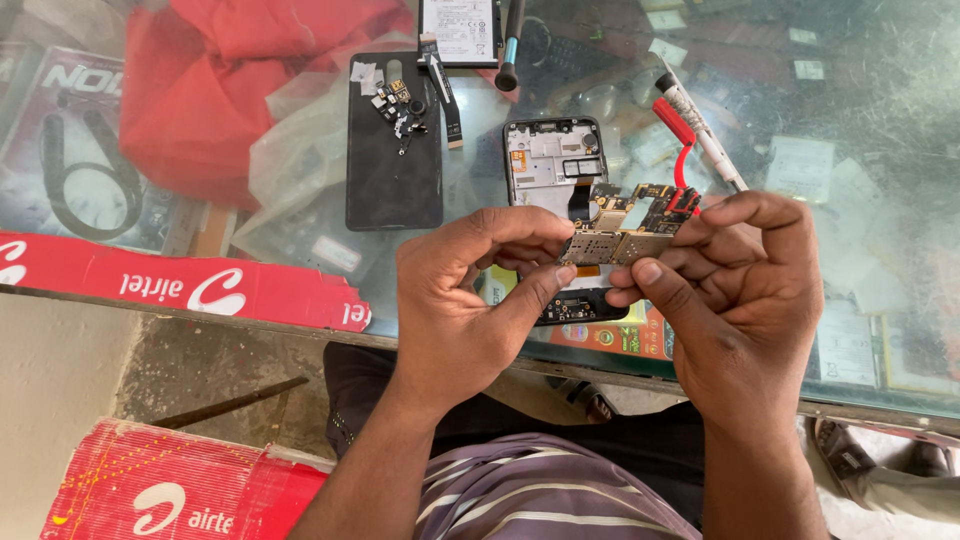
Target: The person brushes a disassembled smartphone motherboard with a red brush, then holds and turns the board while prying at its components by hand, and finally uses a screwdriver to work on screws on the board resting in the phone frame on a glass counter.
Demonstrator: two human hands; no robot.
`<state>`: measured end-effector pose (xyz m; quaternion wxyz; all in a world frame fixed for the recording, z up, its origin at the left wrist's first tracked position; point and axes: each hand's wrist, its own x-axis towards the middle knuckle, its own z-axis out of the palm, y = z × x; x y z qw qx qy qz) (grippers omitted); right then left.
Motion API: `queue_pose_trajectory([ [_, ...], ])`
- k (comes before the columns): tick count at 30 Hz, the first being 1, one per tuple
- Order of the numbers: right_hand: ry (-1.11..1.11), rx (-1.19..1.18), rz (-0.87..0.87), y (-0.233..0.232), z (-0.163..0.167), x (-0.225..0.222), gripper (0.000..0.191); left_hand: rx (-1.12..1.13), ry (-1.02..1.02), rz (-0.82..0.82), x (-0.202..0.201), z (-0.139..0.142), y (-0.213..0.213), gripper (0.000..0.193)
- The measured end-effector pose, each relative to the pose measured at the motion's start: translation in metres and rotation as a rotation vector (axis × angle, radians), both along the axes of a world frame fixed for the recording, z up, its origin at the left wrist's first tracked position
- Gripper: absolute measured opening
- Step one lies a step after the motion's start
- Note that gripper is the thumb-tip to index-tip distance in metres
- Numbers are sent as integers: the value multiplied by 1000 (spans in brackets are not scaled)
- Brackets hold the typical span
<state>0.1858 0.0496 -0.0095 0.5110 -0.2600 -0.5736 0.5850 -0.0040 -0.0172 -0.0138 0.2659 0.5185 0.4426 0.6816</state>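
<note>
Inspection step: circuit board (625,232) pinched in the grip of left hand (470,300) and right hand (735,290), above opened phone (555,165) on glass counter (880,120); next move likely needs a steady, careful hold.

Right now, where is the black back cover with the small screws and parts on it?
In the head view, the black back cover lies flat on the glass counter, upper centre-left, between the red cloth and the opened phone frame.
</note>
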Motion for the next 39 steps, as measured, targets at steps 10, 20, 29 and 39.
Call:
queue_pose_trajectory([
  [10, -68, 43, -13, -1, 3, 0, 51, 10, 3, 1, 1, -1, 0, 26],
  [20, -61, 29, -18, -2, 2, 0, 51, 4, 16, 22, 1, -1, -1, 25],
  [29, -63, 11, 7, -2, 6, -2, 52, -26, -20, 42, 3, 5, 0, 28],
  [39, -183, 10, -18, -5, 12, -6, 49, -131, -54, 123, 6, 6, 7, 17],
])
